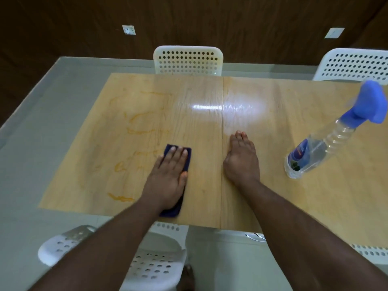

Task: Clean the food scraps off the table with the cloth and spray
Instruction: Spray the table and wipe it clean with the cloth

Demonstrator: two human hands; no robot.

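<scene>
Far chair (pixel 187 59): a white chair with a perforated backrest is standing at the far edge, near the middle seam.
Right chair (pixel 354 65): a second white perforated chair is sitting at the far right, partly cut off by the frame.
Near chair (pixel 155 265): a white perforated seat is showing below the near edge.
Wall (pixel 210 22): dark brown wood panelling is filling the background.
Socket (pixel 128 30): a white outlet plate is sitting on the wall at the left.
Switch plate (pixel 334 32): a white plate is sitting on the wall at the right.
Floor (pixel 42 97): a grey-green surface is spreading around the furniture.
</scene>
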